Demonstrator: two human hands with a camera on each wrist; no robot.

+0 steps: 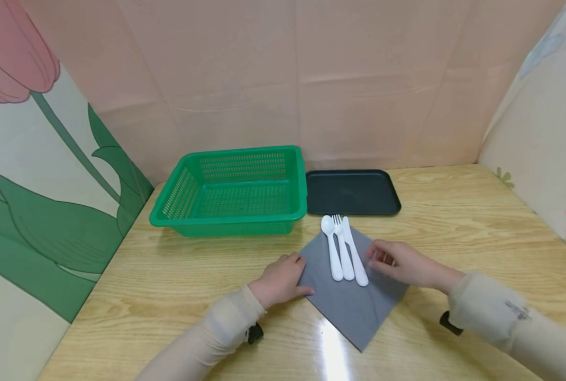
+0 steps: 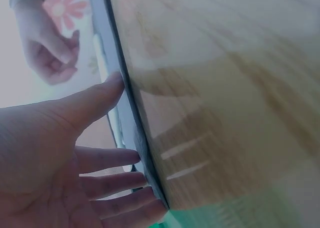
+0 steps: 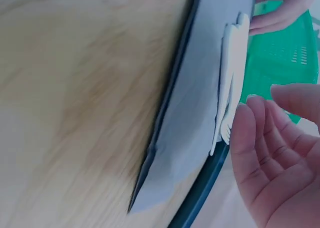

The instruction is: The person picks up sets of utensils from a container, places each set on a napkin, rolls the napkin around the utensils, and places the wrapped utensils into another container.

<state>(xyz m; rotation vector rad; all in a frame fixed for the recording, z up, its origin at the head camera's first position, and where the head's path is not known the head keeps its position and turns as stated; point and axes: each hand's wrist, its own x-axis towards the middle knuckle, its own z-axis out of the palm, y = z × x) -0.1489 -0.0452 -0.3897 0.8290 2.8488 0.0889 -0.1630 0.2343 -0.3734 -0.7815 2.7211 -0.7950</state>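
A grey folded napkin (image 1: pixel 345 309) lies on the wooden table, turned so one corner faces the front. On it a white spoon (image 1: pixel 332 254), a white fork (image 1: pixel 344 258) and a white knife (image 1: pixel 357 262) lie side by side, their heads towards the back. My left hand (image 1: pixel 279 280) rests at the napkin's left corner, thumb and fingertips touching its edge in the left wrist view. Over the napkin's right part, beside the knife, my right hand (image 1: pixel 404 263) hovers with loosely bent fingers and nothing in them.
A green plastic basket (image 1: pixel 237 227) stands at the back left, with bare mesh inside. Right of it lies a black tray (image 1: pixel 352 193), just behind the cutlery heads. Fabric-covered walls (image 1: pixel 359 84) border the table at the back and sides.
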